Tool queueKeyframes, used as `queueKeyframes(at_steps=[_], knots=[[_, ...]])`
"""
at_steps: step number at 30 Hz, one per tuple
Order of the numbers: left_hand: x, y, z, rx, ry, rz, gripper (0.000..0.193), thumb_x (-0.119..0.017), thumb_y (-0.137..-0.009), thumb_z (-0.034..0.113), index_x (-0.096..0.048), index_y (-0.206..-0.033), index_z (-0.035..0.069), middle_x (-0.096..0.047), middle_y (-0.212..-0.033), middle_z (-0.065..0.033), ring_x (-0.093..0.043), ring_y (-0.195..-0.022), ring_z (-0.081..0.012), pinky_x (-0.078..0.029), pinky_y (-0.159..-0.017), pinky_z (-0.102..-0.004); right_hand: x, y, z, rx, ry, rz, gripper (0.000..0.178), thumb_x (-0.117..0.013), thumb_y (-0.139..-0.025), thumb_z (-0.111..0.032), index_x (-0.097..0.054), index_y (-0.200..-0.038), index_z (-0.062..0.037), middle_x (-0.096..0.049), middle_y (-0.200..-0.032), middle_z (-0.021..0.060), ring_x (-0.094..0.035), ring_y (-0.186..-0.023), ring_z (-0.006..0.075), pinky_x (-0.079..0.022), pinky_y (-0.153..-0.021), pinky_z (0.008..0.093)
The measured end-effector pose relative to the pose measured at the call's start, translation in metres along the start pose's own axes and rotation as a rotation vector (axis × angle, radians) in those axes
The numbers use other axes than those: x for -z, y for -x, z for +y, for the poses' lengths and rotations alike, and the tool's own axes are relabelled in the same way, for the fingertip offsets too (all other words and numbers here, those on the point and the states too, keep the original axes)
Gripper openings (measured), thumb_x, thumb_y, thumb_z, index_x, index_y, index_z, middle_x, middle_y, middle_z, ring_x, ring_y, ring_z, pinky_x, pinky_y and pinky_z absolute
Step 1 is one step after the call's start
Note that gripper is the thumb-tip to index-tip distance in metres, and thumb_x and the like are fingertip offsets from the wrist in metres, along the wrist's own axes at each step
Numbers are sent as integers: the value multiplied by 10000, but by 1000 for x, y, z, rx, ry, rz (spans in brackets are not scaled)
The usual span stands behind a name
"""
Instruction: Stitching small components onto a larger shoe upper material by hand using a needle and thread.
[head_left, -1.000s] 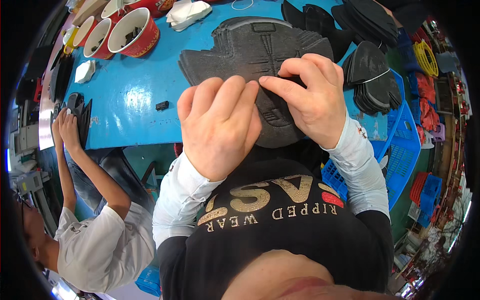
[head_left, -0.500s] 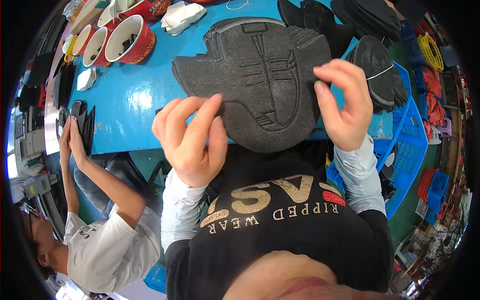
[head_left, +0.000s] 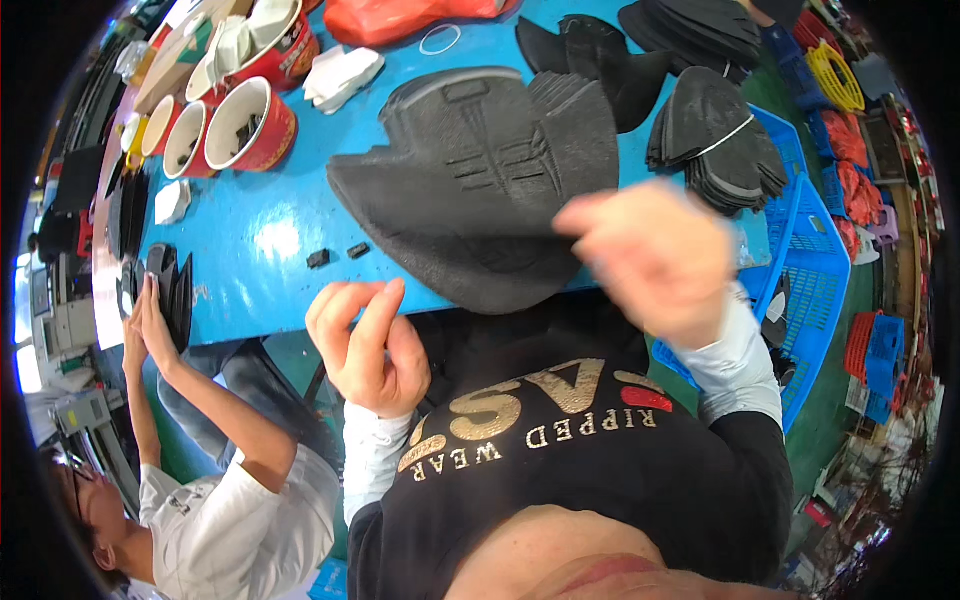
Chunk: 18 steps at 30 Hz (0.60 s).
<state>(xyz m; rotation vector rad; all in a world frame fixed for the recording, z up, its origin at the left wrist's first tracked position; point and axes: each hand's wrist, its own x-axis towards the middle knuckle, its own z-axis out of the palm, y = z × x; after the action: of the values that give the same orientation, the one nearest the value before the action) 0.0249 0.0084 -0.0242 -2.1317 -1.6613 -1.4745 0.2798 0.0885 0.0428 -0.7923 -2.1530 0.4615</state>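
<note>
Head view: black stack lying at the table's edge, a hand at either side.
I am monitoring the black stack [head_left: 480, 180], which is lying on the blue table [head_left: 250, 290], its rounded near end seemingly projecting past the front edge. The left hand [head_left: 368, 350] is hanging beside the stack's lower left, fingers loosely curled, holding nothing visible. The right hand [head_left: 660, 265] is showing blurred over the stack's right side; whether it is touching or pinching, I cannot tell. Black bits [head_left: 318, 259] are resting just left of the stack. I am rating slippage the main risk: pulling the overhang could be tipping layers off; a sideways sweep could be scattering the bits.
</note>
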Motion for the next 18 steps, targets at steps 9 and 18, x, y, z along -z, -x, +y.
queueKeyframes(at_steps=[9, 18], knots=[[-4, 17, -7, 34, 0, 42, 312, -590, -785, -78, -697, -1066, 5, -617, -1009, -126, -561, -940, -301, -464, -851, -397, 38, -44, 121, -427, -819, 702, 135, -583, -965, -84, -534, -1019, 30, -645, -851, 143, -722, -793, 292, -604, -673, 339], [17, 46, -81, 263, -512, 34, 406, -658, -842, 12, -617, -1245, 1, -608, -1184, -202, -578, -1089, -342, -446, -952, -406, -56, 27, 110, -649, -779, 816, 232, -550, -998, -100, -499, -1165, 54, -623, -1181, 200, -642, -1085, 304, -525, -944, 395]])
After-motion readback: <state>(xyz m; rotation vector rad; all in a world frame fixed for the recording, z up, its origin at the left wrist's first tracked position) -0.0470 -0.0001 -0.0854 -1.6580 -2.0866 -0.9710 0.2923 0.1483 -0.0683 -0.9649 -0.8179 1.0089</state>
